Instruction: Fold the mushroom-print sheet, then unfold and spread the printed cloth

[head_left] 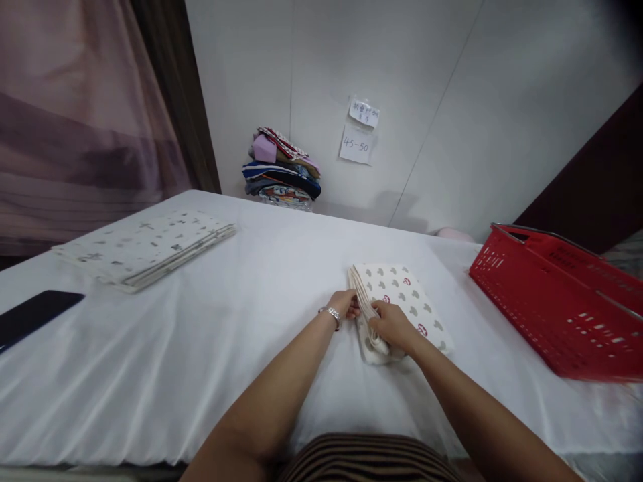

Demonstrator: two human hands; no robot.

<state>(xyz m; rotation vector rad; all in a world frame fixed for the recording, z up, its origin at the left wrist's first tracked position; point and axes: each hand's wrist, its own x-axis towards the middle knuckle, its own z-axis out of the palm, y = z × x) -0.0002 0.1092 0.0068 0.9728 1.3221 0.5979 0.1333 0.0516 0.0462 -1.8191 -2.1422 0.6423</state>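
A cream cloth [406, 294] printed with grey and red mushroom shapes lies folded in several layers on the white-covered table [271, 281]. My right hand [394, 327] grips the layered edge on its left side, thumb on top and fingers curled round the folds. At the same edge, a little farther off, my left hand [345, 304] has its fingers bent against the layers; a bracelet circles that wrist. The left fingertips are partly hidden by the cloth.
To the right stands a red perforated basket [547, 301] with metal handles. At left lie another folded patterned cloth [151, 244] and a dark flat object [37, 314]. Beyond the table's far edge is a stack of folded fabrics [284, 171] against the wall, near paper signs [356, 145].
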